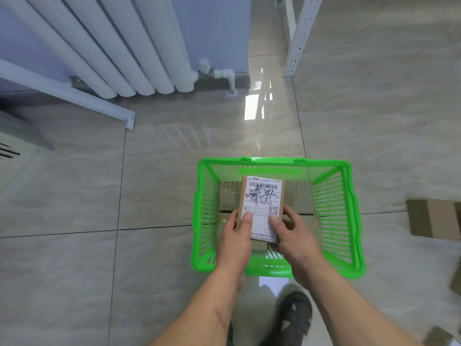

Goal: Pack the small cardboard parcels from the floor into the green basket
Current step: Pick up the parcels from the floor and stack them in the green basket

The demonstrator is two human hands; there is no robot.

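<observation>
A green plastic basket [349,221] stands on the tiled floor in front of me. Both hands hold one small cardboard parcel [262,196] with a white shipping label above the basket's inside. My left hand [235,239] grips its near left edge, thumb on the label. My right hand [295,236] grips its near right edge, thumb on top. Under it, other brown parcels [299,197] lie on the basket's bottom. Another cardboard parcel [435,219] lies on the floor to the right of the basket.
A white radiator [112,46] with pipe and valve runs along the far left wall. A white metal rail [74,96] slants below it; a perforated shelf post [300,33] stands at the far right. My dark shoe [294,318] is under my arms. More cardboard shows at the right edge [456,280].
</observation>
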